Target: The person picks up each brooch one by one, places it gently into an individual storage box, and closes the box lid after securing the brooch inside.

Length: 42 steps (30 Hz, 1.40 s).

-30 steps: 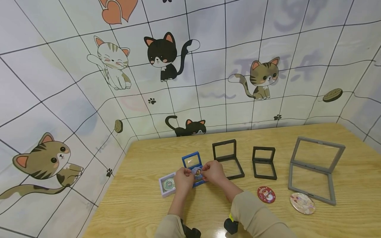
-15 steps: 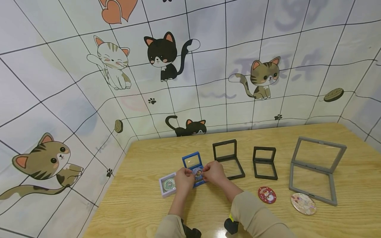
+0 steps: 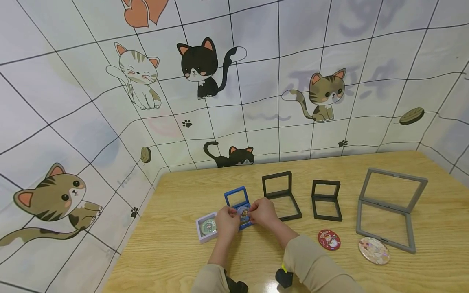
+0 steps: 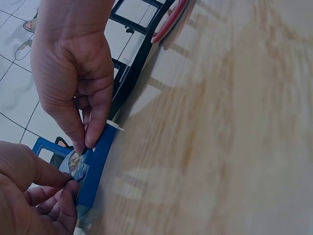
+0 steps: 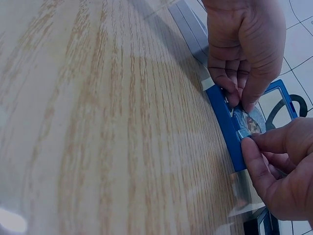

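A round picture badge [image 3: 243, 214] is pinched at its two sides by the fingertips of both hands, the left hand [image 3: 228, 221] on one side and the right hand [image 3: 264, 211] on the other. Beneath it lies the lower half of a small blue display frame [image 3: 246, 225], its other half raised behind. In the left wrist view the badge [image 4: 77, 166] stands tilted just over the blue frame [image 4: 99, 169]. From the right wrist, thumbs and fingers meet at the edges of the badge [image 5: 255, 124]; they hide part of it. Whether it touches the frame's film, I cannot tell.
Left of the hands sits a pale purple frame [image 3: 206, 239] with a green badge [image 3: 209, 226] inside. Two black frames [image 3: 277, 175] [image 3: 326, 199] and a large grey frame [image 3: 384, 242] stand opened to the right. A red badge [image 3: 329, 239] and a pale floral badge [image 3: 373, 250] lie in front.
Both hands keep pinching the badge over the blue frame and have barely moved. The badge's tilt has shifted slightly.
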Each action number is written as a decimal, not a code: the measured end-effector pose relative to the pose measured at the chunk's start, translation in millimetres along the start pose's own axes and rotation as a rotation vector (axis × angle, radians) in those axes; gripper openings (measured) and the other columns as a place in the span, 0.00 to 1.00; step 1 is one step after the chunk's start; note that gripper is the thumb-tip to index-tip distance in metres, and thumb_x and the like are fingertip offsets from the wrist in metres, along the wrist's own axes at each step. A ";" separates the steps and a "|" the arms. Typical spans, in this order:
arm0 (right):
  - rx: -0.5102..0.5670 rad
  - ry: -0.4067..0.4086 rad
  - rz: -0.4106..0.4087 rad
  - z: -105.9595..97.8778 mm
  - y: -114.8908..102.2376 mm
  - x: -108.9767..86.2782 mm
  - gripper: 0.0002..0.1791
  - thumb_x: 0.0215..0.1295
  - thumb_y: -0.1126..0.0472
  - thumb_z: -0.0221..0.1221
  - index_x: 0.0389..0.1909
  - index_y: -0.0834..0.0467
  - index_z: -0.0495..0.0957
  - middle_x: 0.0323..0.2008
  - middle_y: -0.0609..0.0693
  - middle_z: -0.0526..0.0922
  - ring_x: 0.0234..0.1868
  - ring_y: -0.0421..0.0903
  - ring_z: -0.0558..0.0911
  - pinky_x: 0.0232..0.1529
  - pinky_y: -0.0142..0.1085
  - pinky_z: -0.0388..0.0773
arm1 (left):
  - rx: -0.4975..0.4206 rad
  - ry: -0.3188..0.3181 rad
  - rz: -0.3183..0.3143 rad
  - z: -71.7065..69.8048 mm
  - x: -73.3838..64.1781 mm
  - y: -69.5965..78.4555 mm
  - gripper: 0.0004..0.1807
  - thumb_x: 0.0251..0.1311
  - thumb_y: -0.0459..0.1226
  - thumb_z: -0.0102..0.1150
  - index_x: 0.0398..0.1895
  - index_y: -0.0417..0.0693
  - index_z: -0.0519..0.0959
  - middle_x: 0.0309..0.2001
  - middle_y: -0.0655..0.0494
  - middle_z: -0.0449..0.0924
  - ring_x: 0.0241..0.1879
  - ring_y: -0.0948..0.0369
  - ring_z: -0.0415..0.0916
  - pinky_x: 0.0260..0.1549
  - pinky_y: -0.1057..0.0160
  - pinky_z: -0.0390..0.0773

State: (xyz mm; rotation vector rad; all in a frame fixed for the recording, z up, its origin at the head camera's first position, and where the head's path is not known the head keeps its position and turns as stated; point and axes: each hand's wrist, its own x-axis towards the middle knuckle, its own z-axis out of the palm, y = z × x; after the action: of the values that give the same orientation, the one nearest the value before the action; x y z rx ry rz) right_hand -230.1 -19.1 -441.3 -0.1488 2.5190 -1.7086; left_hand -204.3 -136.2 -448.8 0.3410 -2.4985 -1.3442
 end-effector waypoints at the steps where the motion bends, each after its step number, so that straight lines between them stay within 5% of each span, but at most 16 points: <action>1: -0.004 0.001 0.000 0.1 0.0 0.2 0.02 0.48 0.77 0.60 0.23 0.71 0.76 0.20 0.56 0.78 0.20 0.49 0.82 0.21 0.34 0.78 | 0.002 0.001 -0.002 0.3 0.1 -0.2 0.05 0.43 0.25 0.61 0.24 0.36 0.75 0.19 0.52 0.73 0.19 0.61 0.69 0.16 0.66 0.69; 24: -0.052 0.021 -0.030 1.9 1.1 1.4 0.03 0.47 0.76 0.60 0.20 0.69 0.75 0.17 0.55 0.77 0.17 0.48 0.80 0.19 0.32 0.76 | 0.007 -0.024 -0.037 -0.4 1.5 -0.1 0.04 0.43 0.25 0.57 0.26 0.32 0.77 0.20 0.50 0.75 0.20 0.60 0.72 0.19 0.64 0.73; 42: -0.080 0.030 -0.041 2.0 2.8 1.2 0.03 0.47 0.74 0.60 0.20 0.67 0.75 0.14 0.53 0.76 0.13 0.44 0.78 0.17 0.33 0.75 | 0.053 -0.025 0.034 1.4 2.9 0.2 0.05 0.41 0.24 0.59 0.25 0.31 0.78 0.20 0.50 0.76 0.21 0.59 0.73 0.20 0.64 0.73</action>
State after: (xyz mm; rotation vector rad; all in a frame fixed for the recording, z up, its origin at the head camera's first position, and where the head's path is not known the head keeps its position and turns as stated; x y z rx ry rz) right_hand -231.0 -20.1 -444.7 -0.1824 2.6255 -1.6369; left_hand -207.6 -135.9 -449.0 0.2932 -2.5523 -1.2791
